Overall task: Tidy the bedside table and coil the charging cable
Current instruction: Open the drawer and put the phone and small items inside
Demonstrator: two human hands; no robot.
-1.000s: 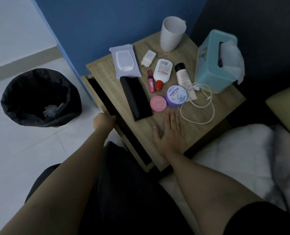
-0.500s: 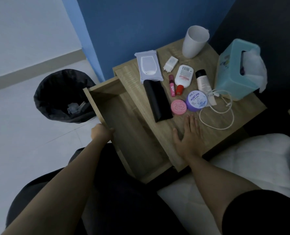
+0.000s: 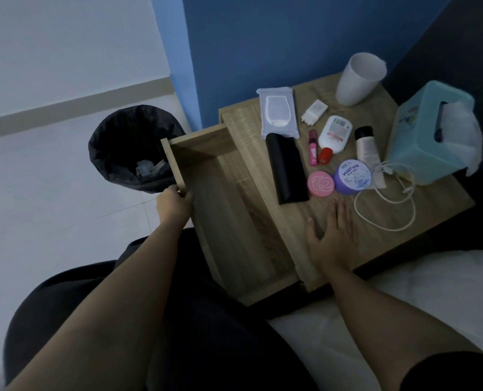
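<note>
The wooden bedside table [image 3: 381, 238] has its drawer [image 3: 234, 221] pulled out wide and empty. My left hand [image 3: 174, 204] grips the drawer's front panel. My right hand [image 3: 330, 235] lies flat, fingers apart, on the tabletop near its front edge. A loose white charging cable [image 3: 387, 204] lies just right of that hand. A white plug adapter [image 3: 315, 110] sits further back. Between them lie a black case [image 3: 286, 170], a pink tin [image 3: 320, 184], a purple jar [image 3: 353, 176], a pink lip tube [image 3: 312, 148], a white bottle with red cap [image 3: 334, 135] and a cream tube [image 3: 366, 145].
A wet-wipes pack [image 3: 277, 114] and a white cup [image 3: 358, 79] stand at the back, and a teal tissue box [image 3: 429, 131] at the right. A black-lined bin [image 3: 133, 148] sits on the floor left of the drawer. White bedding [image 3: 418, 292] lies at lower right.
My left hand has pulled the drawer from nearly closed to wide out. My right hand has stayed flat on the tabletop. The camera view shifted left.
</note>
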